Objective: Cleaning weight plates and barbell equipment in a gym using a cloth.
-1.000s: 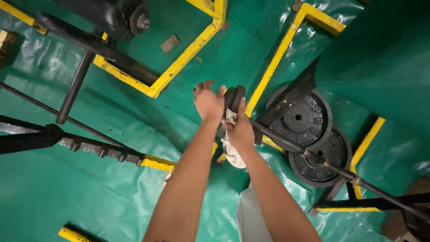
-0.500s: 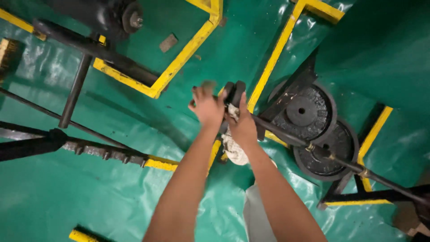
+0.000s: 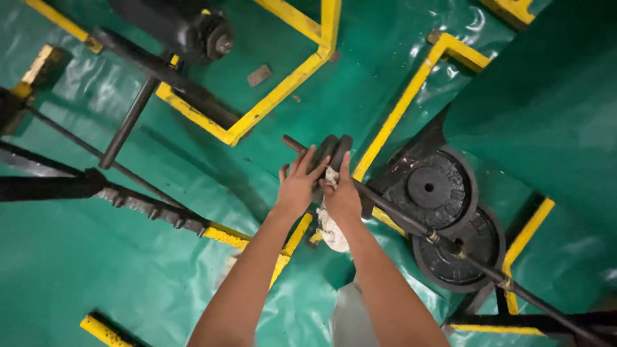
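Near the middle of the frame both hands meet on a small black weight plate (image 3: 334, 153) mounted at the end of a dark bar (image 3: 411, 222) — the left hand (image 3: 297, 187) lies against its near face with fingers spread and loosely curved. The right hand (image 3: 342, 196) presses a dirty white rag (image 3: 331, 226) to the bar just behind the plate; its grip seems closed, though the fingers are mostly hidden. Right of centre, two larger black plates (image 3: 437, 193) lie flat on the green floor (image 3: 128, 276) — yellow frame bars (image 3: 270, 99) cross above.
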